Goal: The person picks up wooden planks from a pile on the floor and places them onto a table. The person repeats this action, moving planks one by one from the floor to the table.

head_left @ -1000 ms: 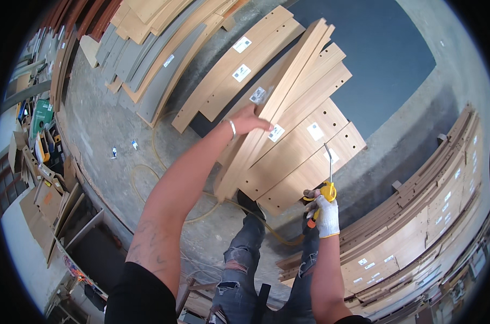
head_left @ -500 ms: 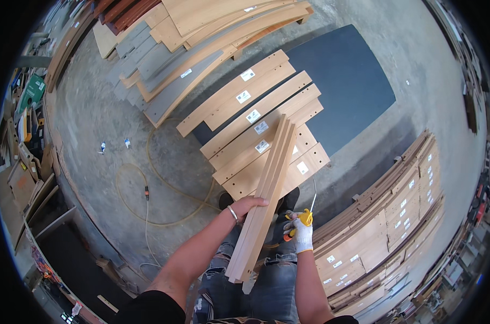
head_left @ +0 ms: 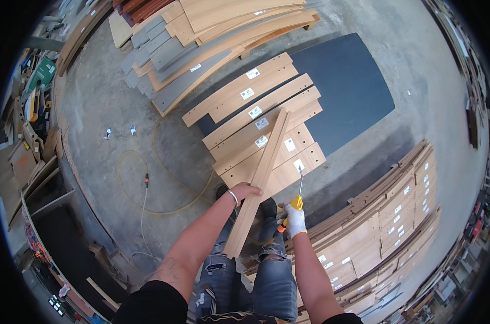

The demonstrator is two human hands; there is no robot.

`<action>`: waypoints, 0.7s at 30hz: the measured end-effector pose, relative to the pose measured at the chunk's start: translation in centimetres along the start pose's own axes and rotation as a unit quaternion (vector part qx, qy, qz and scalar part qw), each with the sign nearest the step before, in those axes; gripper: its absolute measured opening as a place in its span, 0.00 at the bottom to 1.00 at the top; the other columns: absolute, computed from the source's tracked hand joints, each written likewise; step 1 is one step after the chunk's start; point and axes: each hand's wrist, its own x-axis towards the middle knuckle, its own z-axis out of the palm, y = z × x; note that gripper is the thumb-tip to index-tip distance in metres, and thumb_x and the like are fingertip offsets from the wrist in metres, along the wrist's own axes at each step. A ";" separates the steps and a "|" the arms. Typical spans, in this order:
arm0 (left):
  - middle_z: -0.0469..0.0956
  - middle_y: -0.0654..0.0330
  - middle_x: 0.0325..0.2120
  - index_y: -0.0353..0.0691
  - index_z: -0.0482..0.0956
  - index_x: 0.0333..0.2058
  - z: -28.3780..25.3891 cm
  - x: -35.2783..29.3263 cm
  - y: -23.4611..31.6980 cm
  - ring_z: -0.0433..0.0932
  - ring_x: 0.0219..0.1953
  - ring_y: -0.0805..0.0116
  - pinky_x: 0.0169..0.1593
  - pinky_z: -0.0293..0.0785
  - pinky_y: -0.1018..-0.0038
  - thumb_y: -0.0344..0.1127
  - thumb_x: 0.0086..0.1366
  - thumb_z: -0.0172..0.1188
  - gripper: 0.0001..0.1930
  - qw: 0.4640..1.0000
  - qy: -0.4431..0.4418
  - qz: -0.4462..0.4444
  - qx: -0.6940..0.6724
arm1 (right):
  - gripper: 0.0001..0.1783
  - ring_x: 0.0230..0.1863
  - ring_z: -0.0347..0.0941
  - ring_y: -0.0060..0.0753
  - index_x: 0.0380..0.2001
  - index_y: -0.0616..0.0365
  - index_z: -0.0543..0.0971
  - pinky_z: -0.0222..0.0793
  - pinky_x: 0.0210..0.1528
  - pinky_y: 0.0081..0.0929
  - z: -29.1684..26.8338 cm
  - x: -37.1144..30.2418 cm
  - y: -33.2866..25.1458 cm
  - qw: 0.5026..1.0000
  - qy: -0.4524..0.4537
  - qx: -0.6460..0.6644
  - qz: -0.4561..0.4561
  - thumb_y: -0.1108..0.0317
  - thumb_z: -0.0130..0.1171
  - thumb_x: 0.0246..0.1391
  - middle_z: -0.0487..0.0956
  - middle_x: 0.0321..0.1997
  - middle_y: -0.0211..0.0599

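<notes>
My bare left hand [head_left: 246,191], with a bracelet at the wrist, is closed round a long pale wooden strip with lengthwise ridges [head_left: 267,160]. The strip slants away from me, its near end above my legs and its far part over several wood-coloured boards [head_left: 272,175] with white labels. In my right hand [head_left: 295,220], which wears a white work glove, is a yellow air blow gun [head_left: 296,202]. Its thin metal nozzle points away, the tip over the nearest board. An orange fitting shows below its handle. The boards partly cover a large dark panel [head_left: 353,92].
A long stack of labelled boards [head_left: 385,221] stands at the right. More wood and grey panels [head_left: 201,59] lie in piles at the far left. A yellowish air hose [head_left: 164,209] with an orange coupling [head_left: 146,181] loops over the concrete floor. Offcuts [head_left: 29,146] crowd the left side.
The wooden strip has turned in my left hand and shows a different face. My right hand has moved slightly forward and left, bringing the blow gun's nozzle over the nearest board.
</notes>
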 end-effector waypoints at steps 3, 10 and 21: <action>0.80 0.46 0.43 0.27 0.73 0.52 2.4 -1.0 0.4 0.83 0.43 0.54 0.45 0.81 0.59 0.38 0.50 0.74 0.33 0.996 0.051 0.032 0.065 | 0.10 0.16 0.74 0.34 0.39 0.65 0.78 0.72 0.14 0.30 -0.6 0.1 0.4 0.999 0.010 0.005 0.034 0.68 0.55 0.62 0.80 0.27 0.42; 0.78 0.44 0.49 0.31 0.67 0.56 5.1 -3.3 4.3 0.79 0.51 0.49 0.55 0.75 0.62 0.39 0.46 0.75 0.39 0.894 0.274 0.185 0.301 | 0.09 0.14 0.74 0.30 0.33 0.63 0.79 0.72 0.14 0.29 -0.7 -1.4 -2.7 0.979 -0.091 -0.180 0.015 0.67 0.62 0.59 0.79 0.24 0.39; 0.76 0.48 0.50 0.37 0.67 0.56 2.2 -7.8 12.0 0.76 0.54 0.48 0.56 0.74 0.58 0.40 0.45 0.74 0.39 0.688 0.497 0.292 0.441 | 0.16 0.16 0.74 0.28 0.31 0.65 0.80 0.68 0.18 0.31 -2.3 -1.2 -13.8 0.987 0.010 -0.133 -0.095 0.59 0.67 0.55 0.80 0.21 0.37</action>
